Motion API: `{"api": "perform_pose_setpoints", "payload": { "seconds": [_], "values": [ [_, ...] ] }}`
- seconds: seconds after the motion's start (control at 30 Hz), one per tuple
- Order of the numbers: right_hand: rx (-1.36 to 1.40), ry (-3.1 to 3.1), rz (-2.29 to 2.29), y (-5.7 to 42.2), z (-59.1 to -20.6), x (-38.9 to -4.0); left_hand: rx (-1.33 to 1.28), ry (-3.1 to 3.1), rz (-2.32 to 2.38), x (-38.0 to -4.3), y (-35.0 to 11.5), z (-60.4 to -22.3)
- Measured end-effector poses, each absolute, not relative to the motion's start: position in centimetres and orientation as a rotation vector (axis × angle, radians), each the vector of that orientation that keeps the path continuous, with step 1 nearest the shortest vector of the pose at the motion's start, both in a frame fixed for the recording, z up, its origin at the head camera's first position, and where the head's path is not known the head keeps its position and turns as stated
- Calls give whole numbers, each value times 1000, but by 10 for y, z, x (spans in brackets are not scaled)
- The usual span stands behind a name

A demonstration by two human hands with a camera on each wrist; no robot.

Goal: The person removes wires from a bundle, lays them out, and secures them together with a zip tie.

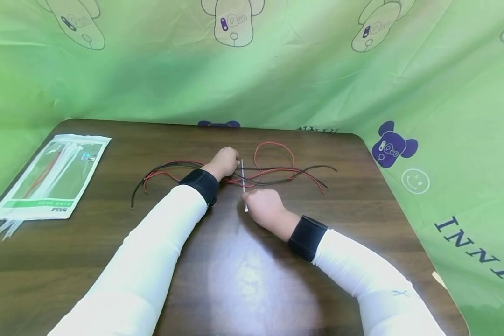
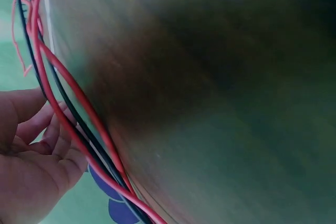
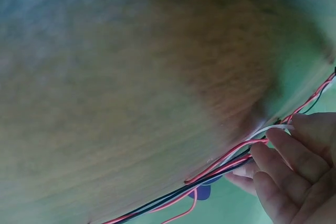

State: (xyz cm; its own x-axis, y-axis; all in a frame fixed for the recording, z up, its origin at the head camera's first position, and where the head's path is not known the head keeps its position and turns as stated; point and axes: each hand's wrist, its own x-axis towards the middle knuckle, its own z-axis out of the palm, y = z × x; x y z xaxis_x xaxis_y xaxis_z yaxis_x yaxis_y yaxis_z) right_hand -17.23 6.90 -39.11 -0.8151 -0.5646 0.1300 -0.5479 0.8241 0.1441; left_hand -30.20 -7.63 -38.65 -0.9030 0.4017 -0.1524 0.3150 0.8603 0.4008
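Observation:
A loose bundle of red and black wires [image 1: 273,171] stretches across the table. My left hand [image 1: 224,162] grips the bundle near its middle; in the left wrist view its thumb and fingers [image 2: 31,103] are at the wires, which partly hide the fingertips. Just right of that hand, a white zip tie [image 1: 243,175] lies crosswise to the wires, its far end beyond them. My right hand [image 1: 264,205] pinches the zip tie close to its near end, on the near side of the bundle. The right wrist view shows the pale strip [image 3: 268,128] at the thumb and index finger.
At the left of the brown wooden table [image 1: 252,280] lies a clear and white packet [image 1: 50,177] of zip ties, with several tie ends [image 1: 10,228] poking out beneath its near edge. A green printed cloth [image 1: 159,70] hangs behind and to the right.

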Motion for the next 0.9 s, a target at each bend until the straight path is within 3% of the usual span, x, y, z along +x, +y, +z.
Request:
{"api": "perform_pose_setpoints", "payload": {
  "seconds": [0.23,0.63,0.9],
  "values": [
    [911,-2849,-185,69,-390,-170,609,2818,472,-305,-69,-390],
    [866,-2854,-160,74,-391,-178,337,2669,1212,-297,-58,-386],
    [858,-2866,-166,75,-390,-183,238,2621,1353,-294,-58,-386]
  ]
}}
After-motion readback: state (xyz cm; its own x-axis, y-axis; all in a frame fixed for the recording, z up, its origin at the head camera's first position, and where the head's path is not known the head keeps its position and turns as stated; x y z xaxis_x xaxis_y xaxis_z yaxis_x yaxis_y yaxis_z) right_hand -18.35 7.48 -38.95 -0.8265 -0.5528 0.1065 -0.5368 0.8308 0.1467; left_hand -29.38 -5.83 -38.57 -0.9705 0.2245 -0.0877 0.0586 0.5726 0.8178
